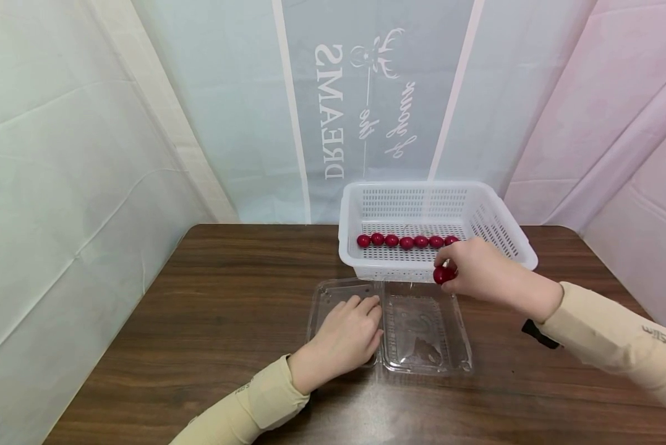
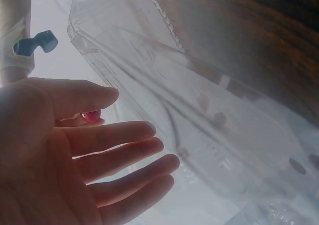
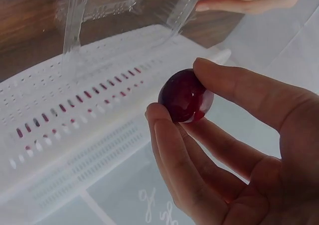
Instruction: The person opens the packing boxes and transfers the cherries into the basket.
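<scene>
A round, glossy dark red fruit [image 3: 183, 96] is pinched between the thumb and fingertips of my right hand [image 1: 480, 269], just over the near rim of a white slotted basket [image 1: 388, 272]. Several similar red fruits [image 1: 407, 243] lie in a row across the basket floor. In front of it a clear plastic clamshell box [image 1: 427, 309] lies unfolded on the table, its right half showing no fruit. My left hand [image 1: 346, 334] rests over the box's left half, near the hinge. Its fingers are nearly straight and hold nothing in the left wrist view [image 2: 109, 145].
The brown wood-grain table [image 1: 210, 315] stretches left of the box. Behind the basket hangs a grey-blue cloth [image 1: 243, 111] with printed lettering. Pale cloth [image 1: 60, 154] also hangs at both sides. A small black object [image 1: 540, 334] shows beneath the right sleeve.
</scene>
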### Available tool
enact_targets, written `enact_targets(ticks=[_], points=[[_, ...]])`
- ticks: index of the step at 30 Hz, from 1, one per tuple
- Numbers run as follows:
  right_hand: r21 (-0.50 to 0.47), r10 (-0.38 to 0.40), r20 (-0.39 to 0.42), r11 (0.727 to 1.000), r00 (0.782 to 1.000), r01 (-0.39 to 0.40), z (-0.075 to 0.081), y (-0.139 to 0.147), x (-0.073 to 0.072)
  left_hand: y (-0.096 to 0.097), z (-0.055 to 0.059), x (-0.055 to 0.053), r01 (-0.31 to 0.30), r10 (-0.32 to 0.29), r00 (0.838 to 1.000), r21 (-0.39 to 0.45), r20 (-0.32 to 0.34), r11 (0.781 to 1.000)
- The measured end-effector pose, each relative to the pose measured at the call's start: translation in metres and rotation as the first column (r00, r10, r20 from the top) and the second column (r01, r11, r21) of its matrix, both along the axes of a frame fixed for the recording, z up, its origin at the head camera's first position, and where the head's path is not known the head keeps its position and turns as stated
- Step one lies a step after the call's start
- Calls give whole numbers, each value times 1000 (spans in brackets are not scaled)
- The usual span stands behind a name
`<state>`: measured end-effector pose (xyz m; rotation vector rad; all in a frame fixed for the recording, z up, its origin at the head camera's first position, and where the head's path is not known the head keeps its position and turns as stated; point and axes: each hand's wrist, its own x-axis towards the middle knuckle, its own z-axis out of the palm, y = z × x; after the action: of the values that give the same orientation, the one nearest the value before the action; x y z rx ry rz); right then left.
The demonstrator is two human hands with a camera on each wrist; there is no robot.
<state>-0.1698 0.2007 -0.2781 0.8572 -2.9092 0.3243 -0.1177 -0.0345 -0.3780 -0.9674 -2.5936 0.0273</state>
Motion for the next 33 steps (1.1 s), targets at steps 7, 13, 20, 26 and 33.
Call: enact_targets(ticks=[7, 13, 20, 26, 33], points=[[-6, 2, 24, 1000, 1000, -2, 4, 4, -9, 0, 0, -1, 2, -2, 1000, 0, -2, 1000], [9, -30, 49, 1000, 998, 30, 8, 6, -17, 0, 0, 0, -1, 1, 1000, -3, -5, 1000], [0, -40, 60, 999, 997, 40, 8, 11, -27, 0, 0, 0, -3, 3, 1000, -7, -6, 1000], [4, -74, 117, 997, 990, 74, 9, 13, -35, -1, -1, 0, -9, 9, 1000, -8, -3, 1000], [17, -92, 108, 996, 990, 90, 14, 17, -48, 0, -1, -1, -4, 4, 1000, -1, -13, 1000]])
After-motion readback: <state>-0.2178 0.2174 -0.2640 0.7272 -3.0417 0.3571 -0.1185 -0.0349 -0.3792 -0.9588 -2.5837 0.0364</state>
